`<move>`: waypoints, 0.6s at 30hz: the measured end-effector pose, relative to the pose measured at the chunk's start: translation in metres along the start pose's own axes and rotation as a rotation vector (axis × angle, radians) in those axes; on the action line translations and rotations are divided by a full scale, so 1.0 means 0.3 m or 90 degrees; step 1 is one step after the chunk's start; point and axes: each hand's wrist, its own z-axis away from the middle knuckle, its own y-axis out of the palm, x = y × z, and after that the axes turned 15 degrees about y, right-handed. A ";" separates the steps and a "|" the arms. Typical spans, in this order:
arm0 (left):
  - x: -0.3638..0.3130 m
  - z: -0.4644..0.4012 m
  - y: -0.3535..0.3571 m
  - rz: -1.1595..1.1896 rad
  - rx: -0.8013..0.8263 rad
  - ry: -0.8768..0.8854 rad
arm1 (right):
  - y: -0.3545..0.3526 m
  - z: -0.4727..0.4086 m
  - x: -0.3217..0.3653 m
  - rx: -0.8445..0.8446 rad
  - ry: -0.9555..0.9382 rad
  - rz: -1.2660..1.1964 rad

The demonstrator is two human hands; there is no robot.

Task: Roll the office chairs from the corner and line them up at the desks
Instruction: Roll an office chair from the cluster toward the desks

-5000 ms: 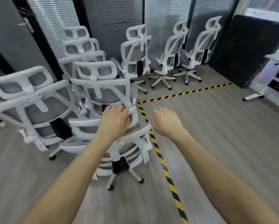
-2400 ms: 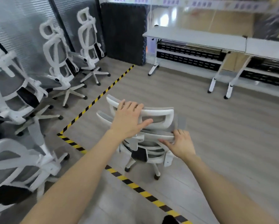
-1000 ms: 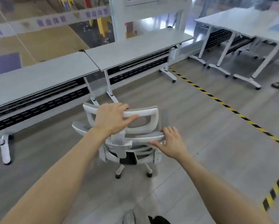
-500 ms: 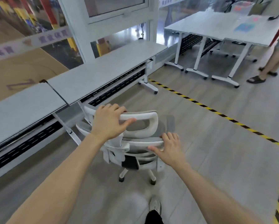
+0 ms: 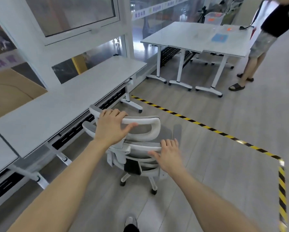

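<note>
The chair (image 5: 140, 141) is seen from behind and above, so its seat is almost wholly hidden by the backrest and headrest; only a grey sliver and one blurred armrest show beyond the right hand (image 5: 169, 155). Its base is partly covered too: two or three white legs with dark castors poke out below the hands. The left hand (image 5: 111, 127) grips the left end of the headrest, fingers curled over the top bar and thumb reaching along its near side, hiding that corner. The right hand lies on the top edge of the backrest with fingers straight and spread, thumb out to the left; it presses rather than clasps.

Left of the left hand runs a long desk (image 5: 60, 106) along the window wall, cut off at the left frame edge; the chair stands just beside its front edge, near its right end. A black perforated tray hangs beneath the desktop, and the desk's white foot (image 5: 132, 104) sits beyond the left hand. Past both hands a strip of yellow-and-black tape (image 5: 199, 124) crosses the floor, turning a corner to the right of the right hand. Far beyond stand more desks (image 5: 199, 37) pushed together, with a blue sheet on top. At their right end is another person (image 5: 264, 39), cut off above the chest by the frame. At the bottom edge, between the forearms, a shoe tip (image 5: 131, 221) shows.
</note>
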 end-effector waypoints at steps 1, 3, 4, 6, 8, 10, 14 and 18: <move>0.017 -0.053 0.029 0.002 -0.004 0.010 | 0.000 -0.046 -0.004 0.009 0.012 0.009; 0.042 -0.155 0.080 0.013 -0.023 0.029 | -0.006 -0.139 -0.014 0.022 0.030 0.017; 0.054 -0.209 0.106 0.021 -0.039 0.040 | -0.008 -0.185 -0.020 0.022 0.040 0.017; 0.073 -0.309 0.158 0.038 -0.068 0.064 | -0.017 -0.272 -0.034 0.033 0.062 0.020; 0.089 -0.398 0.211 0.045 -0.081 0.077 | -0.018 -0.355 -0.051 0.033 0.081 0.021; 0.102 -0.470 0.258 0.054 -0.096 0.090 | -0.020 -0.434 -0.067 0.034 0.102 0.017; 0.148 -0.601 0.330 0.077 -0.125 0.131 | -0.017 -0.596 -0.097 0.041 0.135 0.015; 0.191 -0.745 0.400 0.117 -0.107 0.145 | -0.013 -0.743 -0.125 0.051 0.158 0.011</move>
